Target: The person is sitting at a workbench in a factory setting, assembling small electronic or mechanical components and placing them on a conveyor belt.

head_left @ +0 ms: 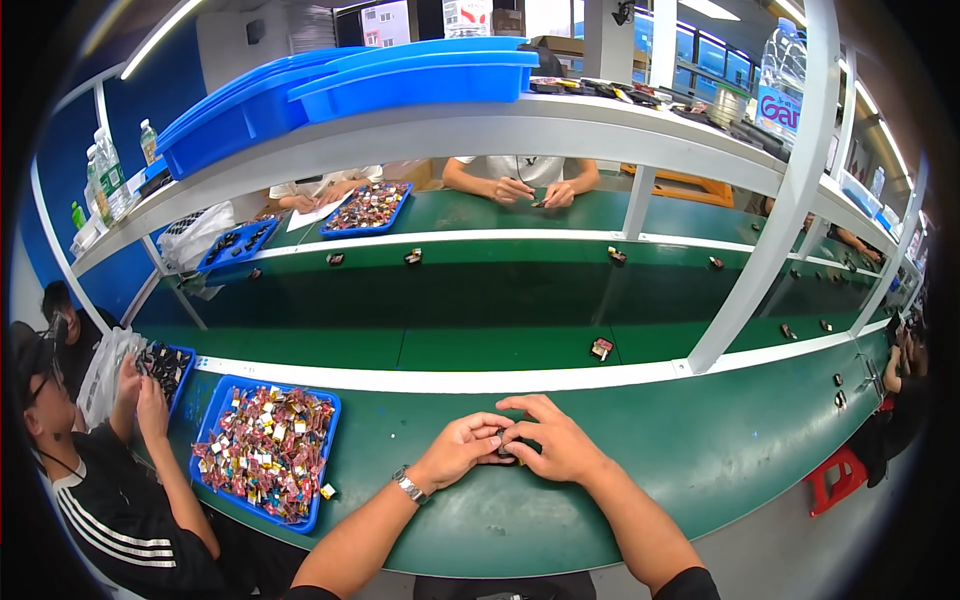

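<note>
Over the green worktop [660, 440], my left hand [455, 450] and my right hand [560, 445] meet at a small dark part [506, 449]. Both hands are closed on it, thumbs and fingertips pinching from either side. Fingers cover most of the part, so its exact kind does not show. A watch is on my left wrist. To the left of my left forearm stands a blue tray [212, 418], heaped with small pink, white and yellow components [268, 450]. One loose yellow-and-white piece [328, 491] lies at the tray's right edge.
A white rail [450, 378] separates the worktop from a green conveyor belt [480, 310] carrying scattered small parts. A white post [765, 240] rises at right, supporting an overhead shelf with blue bins [410, 85]. Co-workers sit at left, opposite and far right.
</note>
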`<state>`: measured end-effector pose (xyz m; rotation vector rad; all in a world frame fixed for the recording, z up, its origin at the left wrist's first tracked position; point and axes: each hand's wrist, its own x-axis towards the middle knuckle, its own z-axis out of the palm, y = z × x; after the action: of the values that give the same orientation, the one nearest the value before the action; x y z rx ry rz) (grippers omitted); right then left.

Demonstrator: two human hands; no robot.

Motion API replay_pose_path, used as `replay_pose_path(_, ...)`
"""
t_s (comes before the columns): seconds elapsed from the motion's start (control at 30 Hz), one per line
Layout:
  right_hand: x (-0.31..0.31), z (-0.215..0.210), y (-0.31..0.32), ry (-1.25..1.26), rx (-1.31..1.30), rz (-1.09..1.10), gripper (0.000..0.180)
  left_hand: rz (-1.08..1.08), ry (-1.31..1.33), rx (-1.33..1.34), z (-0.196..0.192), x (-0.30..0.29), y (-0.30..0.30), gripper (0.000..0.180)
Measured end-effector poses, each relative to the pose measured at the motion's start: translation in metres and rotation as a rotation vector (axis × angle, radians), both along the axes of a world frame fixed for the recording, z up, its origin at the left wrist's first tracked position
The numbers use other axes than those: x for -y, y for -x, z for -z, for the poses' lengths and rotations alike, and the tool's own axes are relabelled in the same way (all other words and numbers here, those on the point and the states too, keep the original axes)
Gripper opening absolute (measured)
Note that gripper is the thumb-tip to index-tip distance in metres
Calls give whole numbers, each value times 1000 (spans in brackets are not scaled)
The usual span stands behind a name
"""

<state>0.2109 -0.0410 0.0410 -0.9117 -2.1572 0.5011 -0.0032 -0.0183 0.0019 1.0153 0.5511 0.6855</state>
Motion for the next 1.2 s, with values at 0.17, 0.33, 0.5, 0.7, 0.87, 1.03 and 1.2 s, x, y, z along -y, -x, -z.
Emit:
replay_pose_path(0.17,-1,11,3,71,-24,22,10,-68,-7,118,9,0,1,26)
replay_pose_path(0.33,-8,24,1,252,-296,-48,13,-89,-13,176,8,-1,-1,18)
replay_pose_path(0.5,-9,26,0,370,-371,-83,13,-128,-81,133,8,2,-2,15)
replay_pose_path(0.7,-11,24,-2,408,-367,-123,14,-138,-133,115,13,1,-1,13)
replay_pose_path(0.87,-12,24,-3,390,-335,-108,13,-152,-99,76,9,2,-4,9)
replay_pose_path(1.03,-13,27,0,363,-306,-91,13,-129,-7,71,8,1,-2,9)
replay_pose_path(1.2,-7,23,1,207,-164,0,12,-172,23,54,-1,4,-8,14)
